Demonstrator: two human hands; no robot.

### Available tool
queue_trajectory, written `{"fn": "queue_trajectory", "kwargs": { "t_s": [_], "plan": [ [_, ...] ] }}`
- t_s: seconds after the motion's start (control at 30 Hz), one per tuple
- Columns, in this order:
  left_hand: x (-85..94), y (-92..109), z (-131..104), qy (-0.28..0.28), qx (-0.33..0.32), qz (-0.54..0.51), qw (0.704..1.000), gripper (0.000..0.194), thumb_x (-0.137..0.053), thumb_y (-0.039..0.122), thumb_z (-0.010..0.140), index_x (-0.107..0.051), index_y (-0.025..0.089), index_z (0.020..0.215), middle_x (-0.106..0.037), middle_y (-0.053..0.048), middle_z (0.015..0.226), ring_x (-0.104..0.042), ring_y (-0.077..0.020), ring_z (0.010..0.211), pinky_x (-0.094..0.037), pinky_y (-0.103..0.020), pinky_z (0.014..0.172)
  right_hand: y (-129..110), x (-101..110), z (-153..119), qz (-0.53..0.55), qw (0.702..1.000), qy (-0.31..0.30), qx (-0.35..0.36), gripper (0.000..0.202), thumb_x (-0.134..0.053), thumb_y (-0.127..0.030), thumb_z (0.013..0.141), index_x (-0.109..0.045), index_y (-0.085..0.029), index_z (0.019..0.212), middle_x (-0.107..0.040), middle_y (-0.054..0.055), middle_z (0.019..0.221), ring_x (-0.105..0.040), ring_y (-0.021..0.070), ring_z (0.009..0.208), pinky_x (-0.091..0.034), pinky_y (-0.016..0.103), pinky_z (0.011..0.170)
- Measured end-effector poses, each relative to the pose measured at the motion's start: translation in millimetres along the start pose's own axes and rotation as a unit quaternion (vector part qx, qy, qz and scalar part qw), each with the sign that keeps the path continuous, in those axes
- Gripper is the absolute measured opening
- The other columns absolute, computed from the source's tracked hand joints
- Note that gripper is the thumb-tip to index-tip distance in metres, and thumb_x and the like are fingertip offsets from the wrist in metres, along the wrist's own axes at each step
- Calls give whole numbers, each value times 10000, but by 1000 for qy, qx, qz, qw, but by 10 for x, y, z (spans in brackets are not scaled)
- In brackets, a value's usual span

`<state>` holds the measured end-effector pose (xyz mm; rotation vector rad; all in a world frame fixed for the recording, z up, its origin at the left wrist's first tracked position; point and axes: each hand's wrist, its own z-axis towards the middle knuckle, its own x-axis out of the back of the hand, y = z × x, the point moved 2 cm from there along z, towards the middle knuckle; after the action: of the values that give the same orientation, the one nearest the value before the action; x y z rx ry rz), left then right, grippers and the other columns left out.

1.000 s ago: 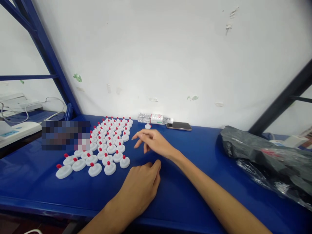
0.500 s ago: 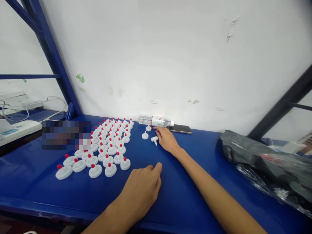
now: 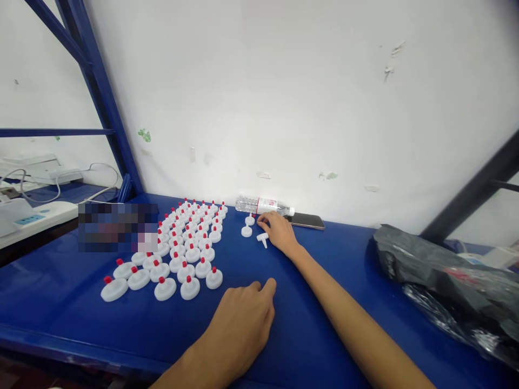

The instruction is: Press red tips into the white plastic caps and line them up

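Note:
My left hand [image 3: 243, 324] rests low over the blue table, its fingers curled together. Whatever lies inside them, if anything, is hidden. Farther back, my right hand [image 3: 279, 232] reaches toward the wall with bent fingers and a gap between thumb and forefinger. Beside its fingertips is a small red tip cap [image 3: 254, 215]. Three white nozzle lids without red tips are near that hand: one upright at the back [image 3: 250, 220], one upright in front of it [image 3: 246, 232], and one tipped on its side [image 3: 263, 237]. To the left stand many white nozzle lids with red tips [image 3: 190, 288].
A clear plastic bottle [image 3: 265, 205] lies against the wall, with a phone [image 3: 308, 220] beside it. Grey plastic bags [image 3: 441, 270] are heaped on the right. At the left stand a blurred-out patch [image 3: 117, 227], a white device [image 3: 44, 213] and a blue metal frame [image 3: 113, 113].
The view has shifted slightly, so everything sits a little lower and farther right. My right fingers have drawn back slightly from the red tip cap. My left hand keeps nearly the same pose.

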<state>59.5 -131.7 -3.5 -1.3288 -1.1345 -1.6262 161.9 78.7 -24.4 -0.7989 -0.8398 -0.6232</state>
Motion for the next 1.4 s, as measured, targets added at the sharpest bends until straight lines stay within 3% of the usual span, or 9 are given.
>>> {"fn": "queue_trajectory", "kwargs": {
  "t_s": [0.3, 0.53, 0.67, 0.77, 0.93, 1.07, 1.17, 1.27, 1.4],
  "plan": [
    [21, 11, -6, 2, -3, -2, 1000, 250, -312, 196, 1014, -561, 226, 1025, -702, -28, 840, -675, -230, 657, -351, -309, 535, 41, 8, 12, 94, 995, 27, -23, 80, -646, -257, 913, -697, -195, 910, -702, 51, 914, -650, 202, 916, -459, 323, 840],
    [23, -1, -9, 1, -2, -8, 1000, 280, -295, 185, 1013, -572, 226, 1015, -701, -29, 836, -678, -230, 658, -362, -317, 537, 47, 126, -106, 245, 964, 58, -84, 179, -582, -362, 919, -594, -183, 914, -756, 61, 916, -710, 164, 672, -517, 288, 659],
    [34, 3, -10, 7, -2, -5, 1000, 275, -307, 184, 1007, -577, 225, 1037, -711, -33, 849, -682, -240, 665, -366, -326, 537, -105, 224, -290, 297, 950, 68, -70, 202, -596, -400, 902, -582, -198, 898, -768, 60, 891, -739, 197, 825, -527, 297, 740],
    [19, 8, -10, 7, -3, -3, 1000, 277, -306, 190, 1008, -580, 224, 1024, -711, -36, 842, -684, -240, 666, -359, -325, 532, -254, 228, -417, 301, 951, 53, -42, 158, -607, -373, 904, -602, -216, 911, -758, 26, 827, -727, 193, 792, -513, 296, 727],
    [8, 4, -15, 12, -2, -7, 1000, 269, -304, 188, 1008, -570, 222, 1019, -708, -36, 834, -678, -222, 657, -369, -306, 541, -391, 181, -507, 190, 981, 10, 24, 87, -583, -307, 925, -640, -244, 943, -730, -7, 812, -688, 170, 745, -491, 296, 727],
    [7, -8, -9, 5, 14, -33, 999, 270, -305, 186, 1010, -573, 225, 999, -709, -33, 848, -698, -231, 707, -428, -310, 586, -397, 188, -485, 236, 971, 12, -21, 103, -621, -337, 899, -643, -237, 910, -725, -4, 790, -671, 161, 692, -495, 284, 686],
    [3, -38, -7, 27, 63, -65, 996, 274, -328, 203, 1011, -549, 226, 1170, -707, -42, 936, -713, -229, 768, -485, -321, 650, -458, 179, -479, 377, 919, -14, -112, 192, -683, -397, 841, -629, -214, 865, -724, 4, 741, -617, 140, 555, -463, 251, 545],
    [10, -83, -4, 84, 107, -52, 989, 412, -394, 242, 1002, -395, 247, 1414, -641, -81, 1155, -708, -213, 798, -509, -310, 637, -618, 169, -520, 535, 817, -81, -199, 275, -764, -400, 761, -624, -190, 869, -727, 21, 771, -561, 103, 530, -408, 211, 479],
    [40, -136, 21, 117, 119, 10, 986, 393, -413, 263, 1004, -432, 293, 1396, -553, -97, 1251, -697, -202, 804, -494, -273, 551, -846, 239, -627, 650, 695, -163, -260, 327, -841, -375, 691, -631, -166, 830, -700, 28, 805, -547, 83, 572, -368, 199, 476]
  ]
}}
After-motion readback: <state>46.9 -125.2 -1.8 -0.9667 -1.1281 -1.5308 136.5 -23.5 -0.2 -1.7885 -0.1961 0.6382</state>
